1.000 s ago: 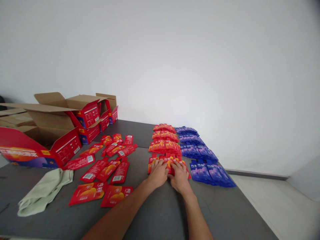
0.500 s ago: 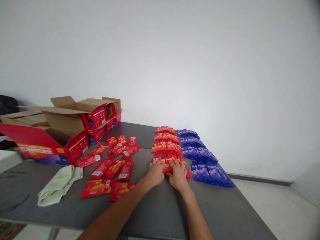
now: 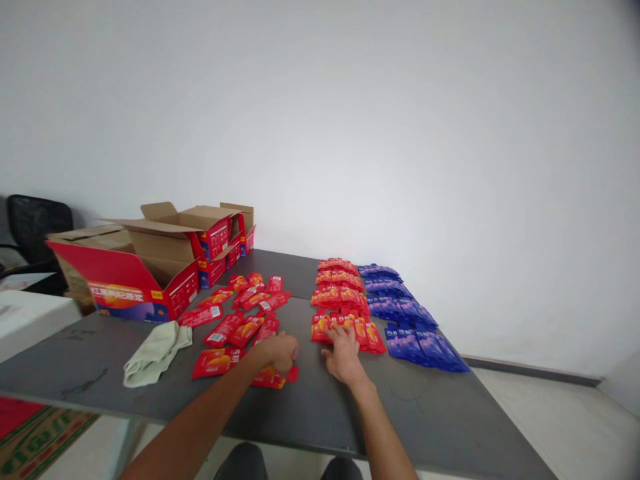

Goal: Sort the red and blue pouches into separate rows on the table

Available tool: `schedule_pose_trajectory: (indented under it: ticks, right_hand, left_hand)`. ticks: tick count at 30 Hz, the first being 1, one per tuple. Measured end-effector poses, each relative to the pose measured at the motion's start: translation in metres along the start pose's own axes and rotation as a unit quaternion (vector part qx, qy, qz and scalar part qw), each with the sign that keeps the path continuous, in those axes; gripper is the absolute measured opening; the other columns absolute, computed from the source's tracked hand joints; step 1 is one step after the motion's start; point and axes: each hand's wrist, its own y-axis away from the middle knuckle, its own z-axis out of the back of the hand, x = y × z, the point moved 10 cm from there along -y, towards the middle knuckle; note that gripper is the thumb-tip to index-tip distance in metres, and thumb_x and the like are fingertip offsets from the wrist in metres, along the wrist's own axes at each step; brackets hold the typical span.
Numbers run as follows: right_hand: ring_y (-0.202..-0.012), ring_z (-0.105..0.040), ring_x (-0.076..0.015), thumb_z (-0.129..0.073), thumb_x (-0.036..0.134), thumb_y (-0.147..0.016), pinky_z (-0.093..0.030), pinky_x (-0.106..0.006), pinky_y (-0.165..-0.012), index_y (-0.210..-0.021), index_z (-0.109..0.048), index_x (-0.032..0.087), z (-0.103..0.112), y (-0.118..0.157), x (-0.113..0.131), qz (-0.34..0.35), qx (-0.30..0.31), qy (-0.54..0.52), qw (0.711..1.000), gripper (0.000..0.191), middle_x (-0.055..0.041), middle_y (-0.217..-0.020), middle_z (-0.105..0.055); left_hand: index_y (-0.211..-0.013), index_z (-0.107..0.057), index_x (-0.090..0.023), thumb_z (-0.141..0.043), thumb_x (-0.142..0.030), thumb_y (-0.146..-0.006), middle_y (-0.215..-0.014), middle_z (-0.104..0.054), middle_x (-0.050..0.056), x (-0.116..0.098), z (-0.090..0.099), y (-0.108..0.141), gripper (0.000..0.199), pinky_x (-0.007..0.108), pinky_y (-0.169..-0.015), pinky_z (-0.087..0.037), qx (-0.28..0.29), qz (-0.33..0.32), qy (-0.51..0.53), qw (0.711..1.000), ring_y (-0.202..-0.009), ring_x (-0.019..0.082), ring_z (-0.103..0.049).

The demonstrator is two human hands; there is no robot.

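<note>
My left hand (image 3: 283, 353), its fingers curled down and closed, is at the near red pouch (image 3: 270, 379) with an orange fruit print; the fingertips are partly hidden. My right hand (image 3: 343, 355) rests with spread fingers on the front row of overlapping red pouches (image 3: 369, 335). Behind that row lie more rows of red pouches (image 3: 340, 297). Loose red pouches are scattered to the left, among them a fruit-printed pouch (image 3: 216, 362) beside my left forearm and a barcode-side-up pouch (image 3: 223, 330).
Rows of blue-purple pouches (image 3: 425, 347) lie along the right side of the grey table (image 3: 400, 413). Open red cartons (image 3: 183, 293) stand at the back left. A pale green cloth (image 3: 156, 353) lies before them. Further left are a white box (image 3: 35, 320) and a black chair (image 3: 40, 227).
My left hand has left the front red row and moved left to a loose pouch. My right hand stays at the row with its fingers spread. The view has turned slightly left.
</note>
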Motion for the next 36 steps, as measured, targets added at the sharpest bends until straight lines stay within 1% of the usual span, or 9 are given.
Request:
schedule_pose_trajectory:
  ticks: [3,6,9,13,18,21,25,30,36]
  right_hand:
    - [-0.133,-0.033,-0.0346,-0.067,0.021,-0.072,-0.037,-0.047,-0.098,-0.125,-0.062,0.027,-0.003,0.002,0.007,0.000,0.009,-0.009,1.000,0.054,-0.0056,-0.143,-0.048]
    - [-0.133,-0.033,-0.0339,-0.067,0.022,-0.073,-0.035,-0.046,-0.101,-0.123,-0.063,0.027,-0.004,0.004,0.012,0.012,0.008,-0.030,0.999,0.050,-0.0052,-0.142,-0.050]
    - [-0.130,-0.039,-0.0309,-0.063,0.025,-0.079,-0.034,-0.043,-0.103,-0.117,-0.066,0.025,0.000,0.004,0.015,0.033,-0.013,-0.072,0.997,0.039,-0.0056,-0.137,-0.055]
    - [-0.110,-0.057,-0.0227,-0.048,0.028,-0.090,-0.039,-0.035,-0.099,-0.107,-0.069,0.022,0.009,-0.001,0.025,0.082,-0.013,-0.175,0.981,0.027,-0.0068,-0.114,-0.067]
    - [-0.084,-0.061,-0.0193,-0.039,0.044,-0.095,-0.046,-0.028,-0.076,-0.097,-0.067,0.020,0.012,-0.011,0.026,0.061,0.012,-0.315,0.947,0.037,-0.0044,-0.091,-0.069]
    - [-0.064,-0.052,-0.0149,-0.041,0.052,-0.094,-0.040,-0.024,-0.059,-0.083,-0.063,0.019,0.006,-0.015,0.022,0.038,0.034,-0.374,0.926,0.041,0.0002,-0.071,-0.060]
    - [-0.053,-0.039,-0.0108,-0.051,0.055,-0.088,-0.029,-0.022,-0.050,-0.077,-0.059,0.018,-0.003,-0.020,0.006,0.002,0.030,-0.409,0.912,0.039,0.0046,-0.061,-0.049]
    - [-0.053,-0.040,-0.0110,-0.055,0.050,-0.085,-0.031,-0.022,-0.051,-0.075,-0.057,0.018,-0.006,-0.025,-0.018,-0.033,-0.016,-0.415,0.909,0.033,0.0048,-0.061,-0.048]
    - [-0.055,-0.047,-0.0137,-0.052,0.046,-0.085,-0.036,-0.024,-0.053,-0.071,-0.056,0.019,0.003,-0.031,-0.043,-0.065,-0.086,-0.376,0.920,0.031,0.0015,-0.062,-0.055]
  left_hand:
    - [-0.049,-0.055,-0.019,-0.076,-0.013,-0.038,-0.055,-0.057,0.002,0.011,-0.031,0.006,0.025,0.042,-0.074,-0.050,0.187,0.040,-0.208,0.959,-0.069,0.026,-0.060]
    - [-0.059,-0.062,-0.017,-0.070,-0.016,-0.050,-0.058,-0.060,0.001,0.009,-0.035,0.003,0.012,0.030,-0.064,-0.047,0.221,0.049,-0.204,0.953,-0.063,0.019,-0.057]
    - [-0.068,-0.066,-0.017,-0.059,-0.019,-0.060,-0.061,-0.061,0.000,0.001,-0.026,-0.007,0.010,0.025,-0.058,-0.042,0.184,0.032,-0.138,0.973,-0.060,0.016,-0.055]
    - [-0.069,-0.062,-0.016,-0.054,-0.021,-0.063,-0.058,-0.056,-0.003,-0.005,-0.003,-0.024,0.011,0.023,-0.051,-0.033,0.065,0.030,0.058,0.996,-0.054,0.012,-0.048]
    - [-0.069,-0.053,-0.017,-0.053,-0.018,-0.062,-0.059,-0.052,-0.004,0.006,0.009,-0.045,0.007,0.021,-0.051,-0.033,-0.072,0.058,0.231,0.969,-0.054,0.010,-0.047]
    - [-0.069,-0.052,-0.017,-0.053,-0.016,-0.062,-0.060,-0.053,-0.004,0.006,0.004,-0.054,0.007,0.020,-0.052,-0.035,-0.113,0.065,0.292,0.947,-0.055,0.010,-0.049]
    - [-0.070,-0.053,-0.017,-0.056,-0.016,-0.064,-0.060,-0.055,-0.004,-0.003,-0.004,-0.061,0.007,0.020,-0.053,-0.038,-0.139,0.068,0.356,0.922,-0.054,0.010,-0.052]
    - [-0.073,-0.056,-0.016,-0.066,-0.021,-0.066,-0.067,-0.062,-0.002,-0.014,-0.011,-0.067,0.013,0.020,-0.057,-0.042,-0.133,0.056,0.374,0.916,-0.059,0.010,-0.057]
    - [-0.081,-0.059,-0.016,-0.069,-0.023,-0.067,-0.065,-0.063,-0.002,-0.004,-0.042,-0.063,0.019,0.021,-0.053,-0.045,-0.043,0.137,0.364,0.920,-0.057,0.012,-0.060]
